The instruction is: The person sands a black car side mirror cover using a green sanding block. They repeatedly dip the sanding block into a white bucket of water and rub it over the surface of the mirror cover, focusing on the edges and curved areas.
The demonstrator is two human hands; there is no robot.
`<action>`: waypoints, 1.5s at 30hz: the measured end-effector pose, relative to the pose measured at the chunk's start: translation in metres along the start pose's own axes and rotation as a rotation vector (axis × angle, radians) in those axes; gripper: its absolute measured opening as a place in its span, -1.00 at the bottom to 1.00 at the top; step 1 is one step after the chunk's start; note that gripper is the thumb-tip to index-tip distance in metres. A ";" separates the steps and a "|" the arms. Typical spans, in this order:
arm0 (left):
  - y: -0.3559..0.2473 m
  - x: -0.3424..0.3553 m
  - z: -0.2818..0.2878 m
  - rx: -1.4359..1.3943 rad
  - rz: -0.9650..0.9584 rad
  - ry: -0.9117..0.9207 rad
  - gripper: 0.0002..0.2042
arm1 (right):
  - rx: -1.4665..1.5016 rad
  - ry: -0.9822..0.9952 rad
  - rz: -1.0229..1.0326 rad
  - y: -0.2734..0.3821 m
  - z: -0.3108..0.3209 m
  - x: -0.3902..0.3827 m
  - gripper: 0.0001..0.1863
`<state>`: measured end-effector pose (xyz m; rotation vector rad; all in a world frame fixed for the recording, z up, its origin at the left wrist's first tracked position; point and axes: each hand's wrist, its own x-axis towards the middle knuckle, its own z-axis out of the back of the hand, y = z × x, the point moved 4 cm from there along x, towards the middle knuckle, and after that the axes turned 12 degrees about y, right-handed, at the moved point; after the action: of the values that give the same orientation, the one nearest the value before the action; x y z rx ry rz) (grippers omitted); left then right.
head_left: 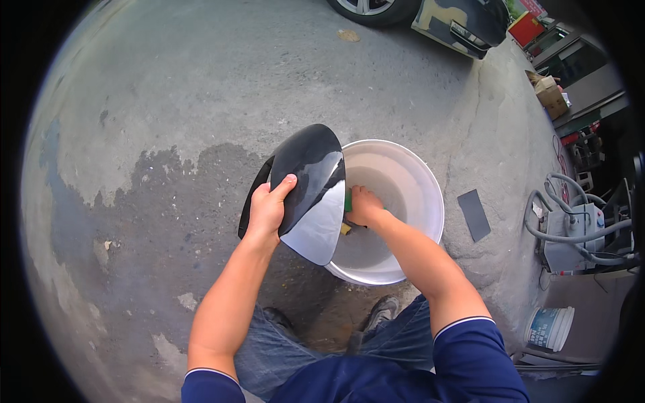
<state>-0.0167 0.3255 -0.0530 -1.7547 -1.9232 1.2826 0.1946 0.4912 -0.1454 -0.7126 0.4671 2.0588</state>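
Black shell: a curved, glossy panel (310, 171), tilted, at the left of the bucket (433, 178) and covering part of its rim from this view; whether the two touch I cannot tell.
Left grip: thumb laid on the panel's outer face, left of the bucket, pinching its edge, with the other fingers out of sight behind it (267, 209).
Right grip: down within the bucket's mouth, fingers curled beside a green piece (348, 199); the panel covers the fingertips, so I cannot tell whether they pinch it (366, 207).
Yellow piece: inside the bucket, toward its left wall, just below the right grip (346, 228).
Bucket bottom: greyish, seemingly under cloudy water.
Floor round the bucket: a dark, damp-looking patch to its left (181, 201); a flat dark sheet just beside it on the right (474, 215).
Step in hand: probably wet-cleaning or wet-rubbing the panel, at the point of wetting or picking up the pad.
Next move calls for: likely a sure hold on the slick panel over the bucket, and a clear path up past its edge for the right grip.
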 end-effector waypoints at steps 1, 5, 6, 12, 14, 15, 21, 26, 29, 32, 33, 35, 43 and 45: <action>0.002 0.002 -0.001 -0.025 0.006 0.008 -0.76 | -0.004 0.059 -0.003 -0.005 -0.006 0.001 -0.15; 0.005 0.002 0.000 -0.087 0.028 0.023 -0.76 | 0.020 0.150 0.107 -0.012 0.021 -0.032 -0.08; 0.004 0.000 0.002 -0.087 0.032 0.021 -0.76 | 0.046 0.150 0.143 -0.005 0.045 -0.055 -0.07; 0.012 0.016 -0.008 -0.072 -0.085 -0.122 -0.69 | 0.078 -0.168 0.131 0.000 0.169 -0.179 0.00; 0.013 0.022 -0.007 0.029 -0.117 -0.185 -0.66 | 0.176 -0.205 0.223 0.019 0.188 -0.204 -0.11; 0.012 0.027 -0.010 0.067 -0.115 -0.189 -0.66 | 0.223 -0.228 0.259 0.024 0.190 -0.210 -0.16; 0.002 0.024 -0.031 0.118 -0.163 -0.175 -0.68 | 0.144 -0.630 0.602 0.054 0.141 -0.188 -0.36; 0.006 0.031 -0.023 0.064 -0.128 -0.167 -0.67 | 0.135 -0.702 0.806 0.080 0.096 -0.194 -0.34; 0.008 0.035 -0.007 -0.010 -0.033 -0.161 -0.64 | 0.178 -0.770 0.741 0.071 0.119 -0.160 -0.38; 0.007 0.032 -0.009 -0.038 0.008 -0.194 -0.62 | 0.272 -0.822 0.597 0.074 0.126 -0.142 -0.40; 0.008 0.033 -0.006 -0.023 0.013 -0.202 -0.62 | 0.227 -0.761 0.691 0.085 0.122 -0.158 -0.41; 0.008 0.033 -0.001 0.071 0.005 -0.207 -0.62 | 0.110 -0.650 0.827 0.099 0.105 -0.186 -0.45; 0.009 0.033 -0.006 0.001 0.019 -0.186 -0.62 | 0.166 -0.707 0.744 0.099 0.124 -0.167 -0.45; 0.006 0.032 -0.007 0.021 0.007 -0.180 -0.61 | 0.134 -0.659 0.792 0.099 0.120 -0.173 -0.47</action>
<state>-0.0160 0.3567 -0.0652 -1.6886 -1.9895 1.5038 0.1514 0.3978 0.0638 0.3200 0.5361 2.7786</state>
